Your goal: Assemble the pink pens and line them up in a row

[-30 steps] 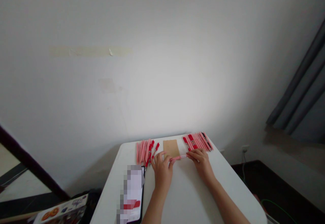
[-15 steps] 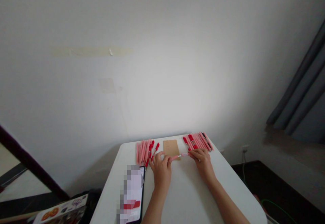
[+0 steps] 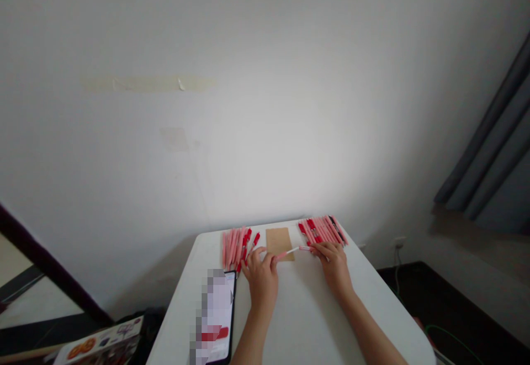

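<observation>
The pink pen [image 3: 284, 255] now shows a pale stretch mid-length where a second ago it looked solid pink, so it seems to be pulling apart. The left hand [image 3: 260, 278] pinches its pink end in its fingers and the right hand [image 3: 334, 264] its red end. They hold it near the surface's [image 3: 306, 321] far edge, just before the brown card [image 3: 278, 239].

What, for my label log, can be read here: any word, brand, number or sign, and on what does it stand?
No text reads clearly.
Phone screen: blurred out, unreadable.
Printed box at the lower left: coloured print, too small to read.
Pink pen between the left hand and right hand: no legible print.
Brown card: no marks seen.
</observation>
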The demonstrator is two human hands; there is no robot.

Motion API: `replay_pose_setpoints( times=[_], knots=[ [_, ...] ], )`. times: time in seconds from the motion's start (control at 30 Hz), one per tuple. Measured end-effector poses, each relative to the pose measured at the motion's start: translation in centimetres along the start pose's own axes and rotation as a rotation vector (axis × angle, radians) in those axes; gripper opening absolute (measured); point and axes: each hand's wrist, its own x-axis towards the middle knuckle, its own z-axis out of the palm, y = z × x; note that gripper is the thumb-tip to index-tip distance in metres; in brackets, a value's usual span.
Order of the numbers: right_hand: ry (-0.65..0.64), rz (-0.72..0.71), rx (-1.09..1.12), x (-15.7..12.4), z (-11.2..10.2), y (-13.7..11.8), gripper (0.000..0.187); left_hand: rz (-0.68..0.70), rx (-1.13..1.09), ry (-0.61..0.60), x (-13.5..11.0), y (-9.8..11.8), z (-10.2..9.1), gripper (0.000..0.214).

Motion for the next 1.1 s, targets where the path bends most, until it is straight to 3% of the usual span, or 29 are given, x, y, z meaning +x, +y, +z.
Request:
replay_pose_setpoints(
  times=[0.2,0.47,0.7,1.1],
  knots=[
    [-0.028,0.051,-0.004,0.0,-0.2,-0.1,0.032,-0.013,0.014,-0.003,0.1,0.1,0.0,0.021],
    [-0.034,0.071,0.008,0.0,-0.3,0.0,0.034,0.026,0.059,0.106,0.1,-0.1,-0.1,0.022],
    [-0.032,0.064,0.008,0.0,-0.2,0.1,0.034,-0.048,0.192,0.145,-0.1,0.4,-0.8,0.025],
    [-0.020,0.046,0.021,0.0,-0.2,-0.1,0.034,-0.101,0.355,0.028,-0.8,0.8,-0.7,0.019]
  ],
)
